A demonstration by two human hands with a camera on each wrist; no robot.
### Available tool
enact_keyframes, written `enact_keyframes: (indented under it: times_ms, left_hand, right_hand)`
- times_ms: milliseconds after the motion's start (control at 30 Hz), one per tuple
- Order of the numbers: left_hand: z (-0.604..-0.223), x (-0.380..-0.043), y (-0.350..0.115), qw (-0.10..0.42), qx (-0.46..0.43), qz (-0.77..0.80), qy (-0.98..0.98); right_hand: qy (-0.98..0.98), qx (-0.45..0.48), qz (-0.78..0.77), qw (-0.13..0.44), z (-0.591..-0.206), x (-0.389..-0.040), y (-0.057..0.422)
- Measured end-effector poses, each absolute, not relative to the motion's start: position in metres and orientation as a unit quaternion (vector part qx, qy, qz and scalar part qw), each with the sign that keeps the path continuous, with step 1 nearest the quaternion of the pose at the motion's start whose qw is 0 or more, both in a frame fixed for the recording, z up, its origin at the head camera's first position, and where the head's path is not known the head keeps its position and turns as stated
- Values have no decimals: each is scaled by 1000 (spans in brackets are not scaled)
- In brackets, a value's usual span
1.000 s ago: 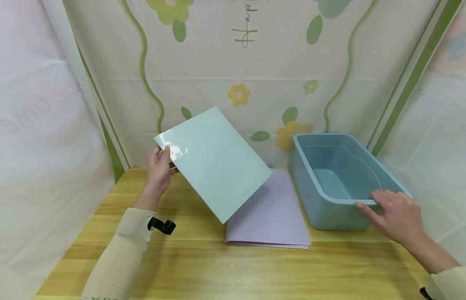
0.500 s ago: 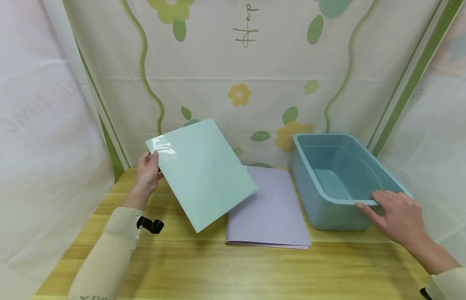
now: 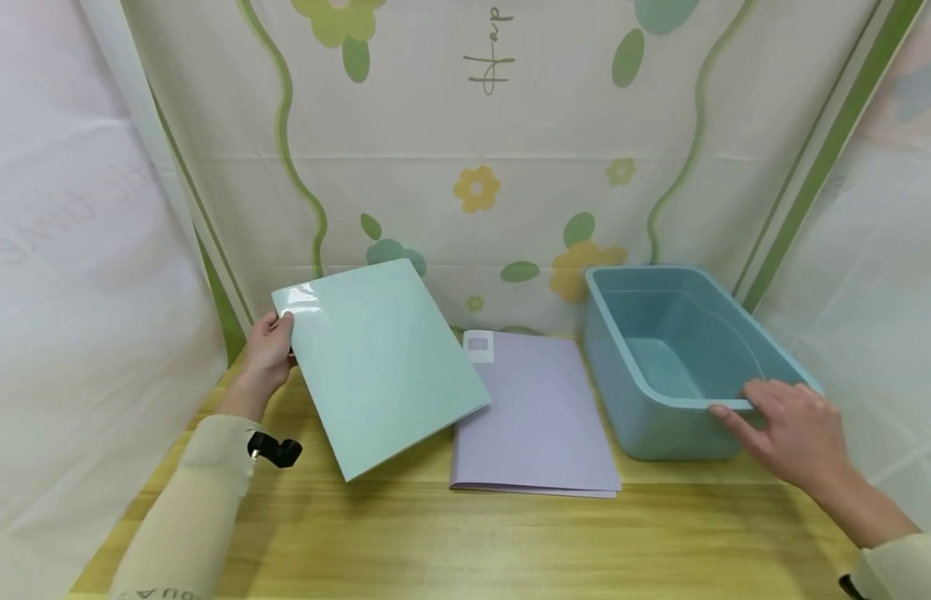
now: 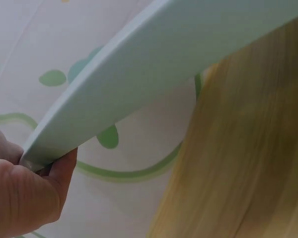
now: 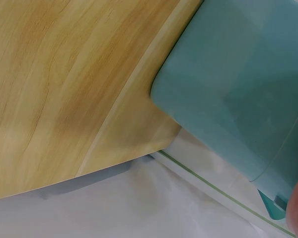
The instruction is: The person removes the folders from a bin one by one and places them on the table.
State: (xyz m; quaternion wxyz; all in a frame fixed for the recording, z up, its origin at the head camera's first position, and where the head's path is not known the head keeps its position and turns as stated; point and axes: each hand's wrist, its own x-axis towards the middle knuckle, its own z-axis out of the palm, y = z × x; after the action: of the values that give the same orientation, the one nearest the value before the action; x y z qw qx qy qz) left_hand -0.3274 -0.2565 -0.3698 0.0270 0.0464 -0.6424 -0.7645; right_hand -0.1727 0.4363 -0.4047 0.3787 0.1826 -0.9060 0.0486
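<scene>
My left hand (image 3: 268,350) pinches a mint-green folder (image 3: 378,367) by its left edge, thumb on the front cover. The folder is held tilted over the table, its lower right corner overlapping a lavender folder (image 3: 536,417) in the head view. That lavender folder lies on the wood, a pale label near its top left corner. In the left wrist view the green folder (image 4: 119,74) shows nearly edge-on between thumb and fingers. My right hand (image 3: 795,429) grips the near rim of a blue plastic bin (image 3: 623,375), thumb outside and fingers over the rim.
The wooden table (image 3: 473,542) reaches back to a white curtain (image 3: 405,108) printed with flowers. More white curtain hangs at both sides. In the right wrist view, the bin's wall (image 5: 228,89) stands close to the table's edge.
My left hand has moved left and lower with the green folder, uncovering more of the lavender folder and its label. My right hand has stayed on the bin's rim.
</scene>
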Motion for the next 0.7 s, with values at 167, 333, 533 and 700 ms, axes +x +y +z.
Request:
enact_keyframes:
  times_ms: [167,333,533,700]
  left_hand:
    - [-374,-328,-266,11,49,-741,-669]
    - [-379,-331,-272,7,57,-729,-682]
    - [-384,-330,-282,10,72,-734,-675]
    - [-385,-328,-293,6,64,-737,-673]
  right_hand:
    - [-907,183,49,377,-407,-173,437]
    - [-906,183,48,379,-407,-173,438]
    - [-906,184,44,379,-407,-173,439]
    - [-905,186,44,379,-408,-173,438]
